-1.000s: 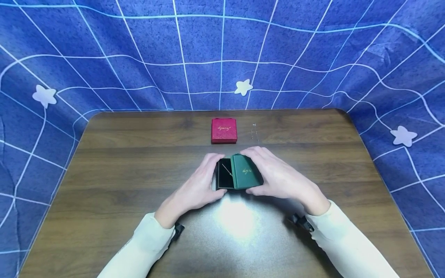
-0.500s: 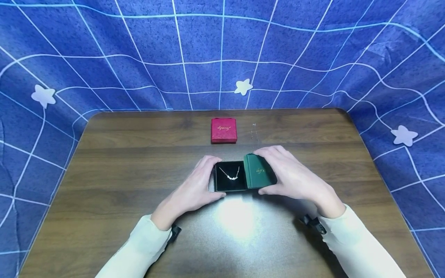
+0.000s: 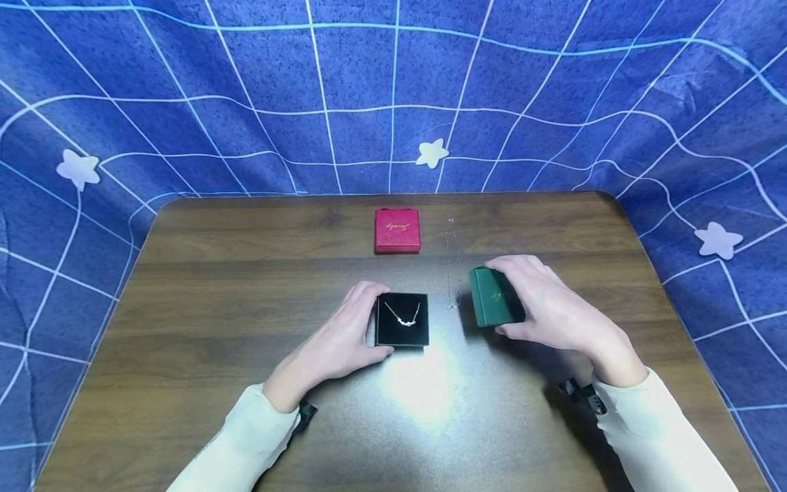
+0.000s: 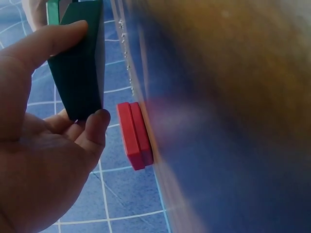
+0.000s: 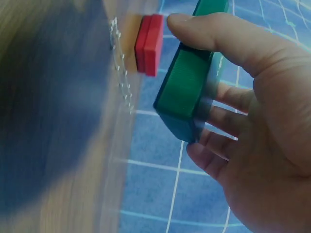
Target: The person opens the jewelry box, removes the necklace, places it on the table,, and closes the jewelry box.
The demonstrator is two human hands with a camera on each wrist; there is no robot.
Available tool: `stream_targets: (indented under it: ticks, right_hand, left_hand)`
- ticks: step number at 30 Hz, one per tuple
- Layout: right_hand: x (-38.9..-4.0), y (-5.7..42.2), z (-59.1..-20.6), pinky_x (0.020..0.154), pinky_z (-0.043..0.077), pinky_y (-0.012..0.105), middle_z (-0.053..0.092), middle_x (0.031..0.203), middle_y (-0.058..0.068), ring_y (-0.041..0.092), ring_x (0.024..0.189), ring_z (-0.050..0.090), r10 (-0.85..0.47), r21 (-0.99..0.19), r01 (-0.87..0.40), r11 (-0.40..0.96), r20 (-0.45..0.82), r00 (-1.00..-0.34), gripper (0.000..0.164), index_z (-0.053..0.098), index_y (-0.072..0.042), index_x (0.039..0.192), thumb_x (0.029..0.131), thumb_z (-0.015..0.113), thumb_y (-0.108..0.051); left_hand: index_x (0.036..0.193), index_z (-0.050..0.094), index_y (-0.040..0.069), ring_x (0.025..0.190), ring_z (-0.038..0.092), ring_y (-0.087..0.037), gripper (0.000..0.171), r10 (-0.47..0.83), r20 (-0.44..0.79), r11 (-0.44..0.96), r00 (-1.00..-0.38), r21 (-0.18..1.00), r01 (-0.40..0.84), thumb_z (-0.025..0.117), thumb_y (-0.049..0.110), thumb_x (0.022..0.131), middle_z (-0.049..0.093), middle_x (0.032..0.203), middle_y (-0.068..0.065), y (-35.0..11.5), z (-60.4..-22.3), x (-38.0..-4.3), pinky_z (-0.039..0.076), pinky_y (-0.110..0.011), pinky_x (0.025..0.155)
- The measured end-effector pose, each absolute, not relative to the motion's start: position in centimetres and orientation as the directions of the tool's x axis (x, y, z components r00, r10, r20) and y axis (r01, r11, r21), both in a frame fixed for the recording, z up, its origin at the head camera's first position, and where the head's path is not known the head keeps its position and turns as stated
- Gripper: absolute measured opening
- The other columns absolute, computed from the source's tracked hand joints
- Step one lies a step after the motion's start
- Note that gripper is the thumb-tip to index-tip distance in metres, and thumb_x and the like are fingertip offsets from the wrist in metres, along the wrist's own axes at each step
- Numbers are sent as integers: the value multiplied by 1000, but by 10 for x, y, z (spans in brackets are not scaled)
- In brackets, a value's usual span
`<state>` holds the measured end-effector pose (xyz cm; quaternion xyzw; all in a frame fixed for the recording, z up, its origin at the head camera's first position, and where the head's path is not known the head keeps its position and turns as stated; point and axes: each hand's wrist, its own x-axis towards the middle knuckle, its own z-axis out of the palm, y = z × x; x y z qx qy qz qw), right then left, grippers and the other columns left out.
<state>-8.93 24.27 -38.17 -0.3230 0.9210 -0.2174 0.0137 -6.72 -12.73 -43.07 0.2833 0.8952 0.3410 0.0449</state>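
Observation:
My left hand (image 3: 343, 335) grips the left side of a green jewelry box base (image 4: 77, 73), thumb on one side and fingers on the other. On its black insert (image 3: 393, 336) lies a silver necklace (image 3: 406, 322) with a small row of stones. To the right, my right hand (image 3: 553, 307) holds the green box lid (image 3: 490, 297) by its edges, apart from the base and tilted, with gold lettering on top. In the right wrist view the lid (image 5: 182, 82) is pinched between thumb and fingertips, off the table.
A closed red jewelry box (image 3: 397, 231) with gold lettering stands farther back on the wooden table (image 3: 246, 273). A thin silver chain (image 3: 449, 263) lies stretched out between it and the lid. Behind the table hangs a blue cloth (image 3: 277, 75) with white lines.
My right hand has pulled the green lid off the base and moved it right, uncovering the necklace and more of the chain behind. The base has shifted slightly toward me with my left hand.

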Motion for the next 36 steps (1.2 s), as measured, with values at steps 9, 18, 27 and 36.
stream_targets:
  ticks: [9,18,27,36]
  right_hand:
    - [-90,269,-384,107,43,55,56,139,14,33,127,50,-586,-391,-574,719,102,-804,98,48,-2,148,67,101,-16]
    - [-93,301,-389,103,44,57,58,134,17,35,122,52,-553,-381,-530,758,56,-831,100,49,1,146,65,103,-19]
    - [-96,331,-399,101,43,59,58,135,21,40,123,51,-506,-371,-464,804,-21,-862,101,49,0,147,65,104,-20]
    - [-93,353,-406,98,45,62,58,131,24,43,120,51,-458,-364,-396,843,-101,-883,102,48,0,147,64,104,-21]
  left_hand:
    - [144,48,0,131,49,-23,88,526,67,631,-848,637,442,96,18,73,50,140,-9,-126,-432,-64,41,-42,117]
    - [143,49,0,127,52,-22,89,519,15,659,-855,630,411,99,22,73,50,139,-9,-126,-432,-61,44,-42,115]
    - [145,48,-1,126,54,-22,91,516,-8,673,-857,623,399,99,25,74,50,139,-10,-126,-433,-59,45,-41,114]
    - [146,48,-2,122,55,-22,96,514,-9,676,-858,619,399,101,30,72,51,137,-10,-126,-434,-58,46,-41,112]
